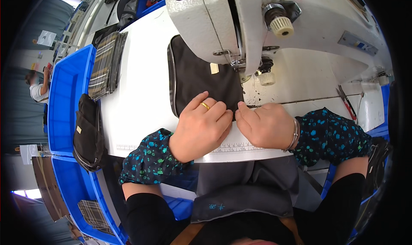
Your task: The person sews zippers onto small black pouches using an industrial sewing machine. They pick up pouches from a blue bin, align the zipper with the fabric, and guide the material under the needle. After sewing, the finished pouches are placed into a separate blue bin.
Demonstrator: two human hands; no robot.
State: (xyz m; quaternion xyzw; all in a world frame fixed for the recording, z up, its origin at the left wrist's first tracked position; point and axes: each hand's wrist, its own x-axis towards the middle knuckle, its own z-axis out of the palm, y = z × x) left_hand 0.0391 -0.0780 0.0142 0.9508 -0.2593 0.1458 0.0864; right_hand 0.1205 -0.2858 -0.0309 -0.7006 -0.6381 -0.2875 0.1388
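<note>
Fingers [219, 110] of left hand [199, 128] and right hand [267, 125] pinching black fabric pouch [203, 79] at 5 o'clock corner, pouch flat, zip [172, 77] along 9 o'clock edge, cream label [214, 68], body 11 o'clock from fingertips

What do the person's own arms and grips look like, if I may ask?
Both arms wear dark oversleeves spotted blue and green, with black sleeves ending higher up. The left grip has a golden ring on one finger; the right grip has a silvery bangle at the wrist. Neither is gloved.
</note>
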